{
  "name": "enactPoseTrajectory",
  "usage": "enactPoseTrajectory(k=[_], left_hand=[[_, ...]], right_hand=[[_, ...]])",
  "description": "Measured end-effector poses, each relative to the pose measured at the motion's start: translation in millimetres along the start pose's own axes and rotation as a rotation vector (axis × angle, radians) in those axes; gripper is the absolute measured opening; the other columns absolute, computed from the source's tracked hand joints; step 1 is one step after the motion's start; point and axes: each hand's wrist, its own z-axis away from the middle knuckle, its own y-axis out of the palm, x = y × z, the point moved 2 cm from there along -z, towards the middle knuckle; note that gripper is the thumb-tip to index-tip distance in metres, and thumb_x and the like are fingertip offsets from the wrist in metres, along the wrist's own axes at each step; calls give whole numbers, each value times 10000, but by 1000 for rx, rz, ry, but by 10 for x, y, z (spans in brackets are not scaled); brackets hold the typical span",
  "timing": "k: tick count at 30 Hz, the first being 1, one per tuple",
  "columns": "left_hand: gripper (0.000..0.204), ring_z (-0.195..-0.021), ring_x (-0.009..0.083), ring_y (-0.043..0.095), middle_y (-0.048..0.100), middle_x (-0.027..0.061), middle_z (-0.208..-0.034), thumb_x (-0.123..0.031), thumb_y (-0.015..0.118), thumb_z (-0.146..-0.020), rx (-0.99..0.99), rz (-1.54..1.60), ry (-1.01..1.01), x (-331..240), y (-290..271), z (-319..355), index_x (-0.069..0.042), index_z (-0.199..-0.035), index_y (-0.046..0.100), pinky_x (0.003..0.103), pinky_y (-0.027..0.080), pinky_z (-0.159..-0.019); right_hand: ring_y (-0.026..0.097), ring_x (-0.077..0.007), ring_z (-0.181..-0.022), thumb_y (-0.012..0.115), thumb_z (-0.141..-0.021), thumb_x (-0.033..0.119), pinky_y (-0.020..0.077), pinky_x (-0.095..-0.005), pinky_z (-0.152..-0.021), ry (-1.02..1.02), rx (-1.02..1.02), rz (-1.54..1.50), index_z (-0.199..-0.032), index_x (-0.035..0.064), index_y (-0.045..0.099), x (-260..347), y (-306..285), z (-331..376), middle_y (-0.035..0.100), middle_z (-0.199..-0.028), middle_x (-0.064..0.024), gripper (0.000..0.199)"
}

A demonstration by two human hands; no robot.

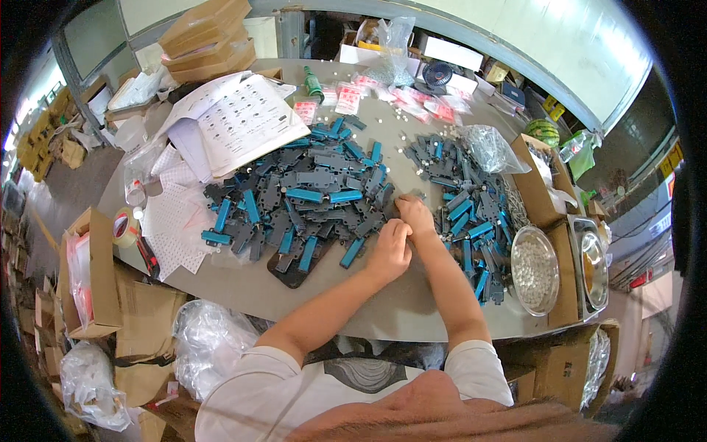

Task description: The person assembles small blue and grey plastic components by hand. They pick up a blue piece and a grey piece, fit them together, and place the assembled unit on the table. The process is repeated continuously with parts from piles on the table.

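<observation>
Both hands meet over the table between two piles of small parts. My left hand is closed, its fingers curled at the edge of the larger pile. Just beyond it, my right hand is closed too, fingertips pinched near the gap between the piles. Whatever either hand holds is hidden by the fingers. The left pile is a heap of dark grey flat metal-looking pieces with blue bar-shaped pieces. The right pile has the same kinds. A dark flat tray or pad shows under the left pile's near edge.
A clear bowl of small white pieces stands at right, by a metal tray and an open carton. Printed sheets, a green bottle, a small fan and a tape roll lie around the table.
</observation>
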Motion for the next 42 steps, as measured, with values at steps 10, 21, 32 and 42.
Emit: enactPoseTrajectory(k=[10, 21, 32, 42], left_hand=[[237, -946, 368, 483, 495, 159, -969, 41, 553, -698, 132, -45, 49, 52, 111, 21, -17, -926, 520, 435, 424, -815], [131, -950, 340, 509, 506, 135, -974, -38, 614, -746, 266, -45, 37, 52, 131, 18, -35, -862, 553, 433, 442, -808], [152, -955, 358, 518, 540, 144, -981, -27, 620, -730, 296, 28, 10, 198, 213, 45, -33, -867, 556, 419, 448, -803], [131, -919, 327, 526, 548, 123, -939, -43, 603, -738, 314, 49, -16, 134, 145, -1, -36, -859, 554, 419, 446, -781]], right_hand=[[617, -322, -819, 598, -684, 12, 519, -399, -681, -117, -152, -24, -872, 49, 629, -241, -335, 206, 623, -939, -137, 195], [619, -345, -862, 614, -785, 169, 487, -440, -758, 836, -590, 295, -998, 54, 648, -1453, -1574, 1666, 642, -946, -179, 245], [460, -379, -1197, 544, -793, 101, 425, -423, -956, 99, -82, 52, -1249, 44, 507, -845, -100, -565, 458, -1315, -216, 461], [622, -302, -927, 486, -846, 97, 547, -348, -721, 114, -1, 405, -1012, -11, 575, -521, 136, -740, 570, -1044, -163, 217]])
